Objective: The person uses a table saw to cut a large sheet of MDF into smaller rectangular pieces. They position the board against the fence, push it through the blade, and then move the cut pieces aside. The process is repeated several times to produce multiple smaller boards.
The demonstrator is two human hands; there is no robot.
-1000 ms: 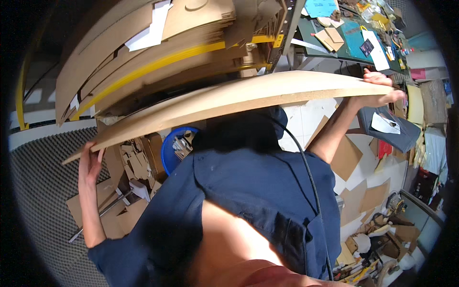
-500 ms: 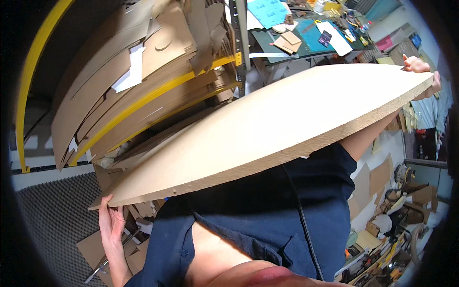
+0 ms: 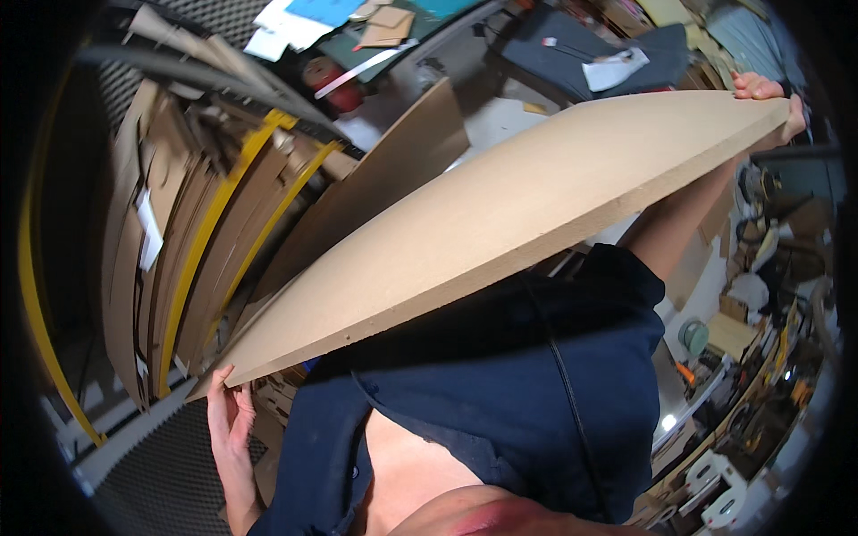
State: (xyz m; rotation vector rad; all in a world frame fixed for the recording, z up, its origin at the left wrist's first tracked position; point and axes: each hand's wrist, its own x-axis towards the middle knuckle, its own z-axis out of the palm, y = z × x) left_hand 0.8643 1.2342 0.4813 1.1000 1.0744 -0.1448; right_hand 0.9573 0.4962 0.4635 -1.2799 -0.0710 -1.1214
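A large, thick, pale-tan fibreboard panel (image 3: 500,223) spans the view in front of my chest, tilted, its right end farther away and its left end nearer. My left hand (image 3: 234,411) grips the lower left corner, fingers curled at the edge with the palm showing below. At the upper right corner, my right hand (image 3: 776,105) is closed round the end, thumb side on the top face and the rest partly hidden behind the edge. The cut edge of the panel runs along the side nearest my dark shirt.
A yellow-framed rack (image 3: 201,246) at left holds several upright brown sheets. Another brown sheet (image 3: 393,165) leans beyond the panel. A workbench (image 3: 402,58) with papers stands at the back, beside a dark padded surface (image 3: 581,45). Tools and scraps (image 3: 760,375) crowd the right side.
My view and body have turned to the right, so the rack and workbench shifted left. Both hands keep hold of the panel. The leaning brown sheet and the dark padded surface have come into view.
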